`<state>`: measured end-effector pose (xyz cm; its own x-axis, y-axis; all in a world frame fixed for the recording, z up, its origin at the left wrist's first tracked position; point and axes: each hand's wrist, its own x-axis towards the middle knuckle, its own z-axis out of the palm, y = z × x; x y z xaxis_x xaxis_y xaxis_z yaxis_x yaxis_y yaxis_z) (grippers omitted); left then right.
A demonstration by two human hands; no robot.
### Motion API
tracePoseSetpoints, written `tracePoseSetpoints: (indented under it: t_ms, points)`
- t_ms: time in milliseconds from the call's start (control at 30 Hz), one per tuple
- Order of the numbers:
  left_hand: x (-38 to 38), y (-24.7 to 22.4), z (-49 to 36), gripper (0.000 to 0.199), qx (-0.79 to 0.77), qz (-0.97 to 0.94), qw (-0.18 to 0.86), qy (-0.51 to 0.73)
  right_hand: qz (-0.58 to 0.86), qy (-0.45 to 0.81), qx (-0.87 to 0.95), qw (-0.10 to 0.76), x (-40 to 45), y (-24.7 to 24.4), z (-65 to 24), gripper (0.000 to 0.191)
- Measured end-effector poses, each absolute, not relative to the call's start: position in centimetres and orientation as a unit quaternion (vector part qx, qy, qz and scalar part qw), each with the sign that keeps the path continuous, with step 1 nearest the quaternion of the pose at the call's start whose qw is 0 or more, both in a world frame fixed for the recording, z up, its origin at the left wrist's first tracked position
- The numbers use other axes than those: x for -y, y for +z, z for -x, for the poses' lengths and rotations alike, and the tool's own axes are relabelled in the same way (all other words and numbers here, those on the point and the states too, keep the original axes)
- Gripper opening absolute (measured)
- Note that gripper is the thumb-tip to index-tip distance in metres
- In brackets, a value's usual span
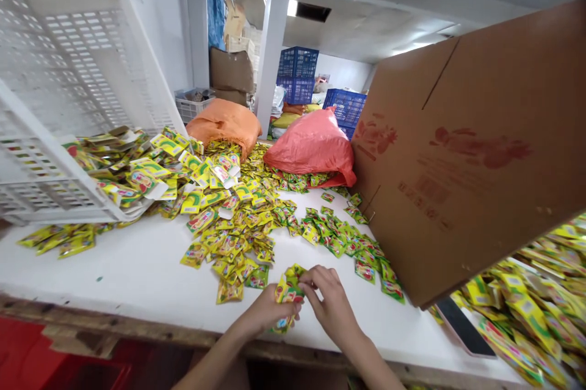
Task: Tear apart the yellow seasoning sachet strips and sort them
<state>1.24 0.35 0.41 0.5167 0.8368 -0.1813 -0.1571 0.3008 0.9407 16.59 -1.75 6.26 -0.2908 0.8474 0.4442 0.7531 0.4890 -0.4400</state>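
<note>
My left hand (pixel 265 312) is closed around a bunch of small yellow and green sachets (pixel 289 291) with red fruit prints, just above the table's front edge. My right hand (pixel 330 299) reaches in from the other side, its thumb and fingers pinched at the upper edge of the same bunch. Just beyond my left hand, a heap of yellow sachets (pixel 233 249) lies on the white table (pixel 151 280). Greener sachets (pixel 339 237) are strewn past my right hand, towards the carton.
A tipped white plastic crate (pixel 86 188) at left spills flat yellow cartons (pixel 151 173). Orange (pixel 224 121) and red (pixel 311 146) sacks lie open at the back. A big cardboard box (pixel 467 152) leans at right, near a phone (pixel 462 326) and more yellow packs (pixel 517 310).
</note>
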Motion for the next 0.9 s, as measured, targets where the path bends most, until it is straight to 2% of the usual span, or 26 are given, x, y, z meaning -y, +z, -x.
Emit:
tracePoseSetpoints:
  t_ms: [67, 300, 433, 600, 767, 900]
  points:
    - [-0.3, 0.5, -1.5, 0.029, -0.349, -0.488, 0.724, 0.340, 0.523, 0.081, 0.785, 0.322, 1.7, 6.2, -16.3, 0.001]
    - [-0.4, -0.3, -1.4, 0.024, -0.366, -0.499, 0.709, 0.338, 0.529, 0.095, 0.781, 0.318, 1.3, 7.2, -15.9, 0.010]
    - [-0.4, -0.7, -1.1, 0.021, -0.365, -0.513, 0.705, 0.328, 0.497, 0.092, 0.821, 0.264, 0.7, 8.5, -16.1, 0.019]
    - [-0.1, -0.3, -0.9, 0.019, -0.365, -0.533, 0.695, 0.316, 0.438, 0.081, 0.878, 0.177, -0.2, 9.8, -15.8, 0.021]
    - [-0.3, -0.8, -1.2, 0.022, -0.347, -0.522, 0.688, 0.365, 0.492, 0.076, 0.826, 0.265, 0.2, 8.0, -15.0, 0.014]
    - [-0.5, -1.0, -1.2, 0.018, -0.310, -0.539, 0.675, 0.397, 0.499, 0.077, 0.820, 0.270, 1.2, 6.4, -14.3, 0.009]
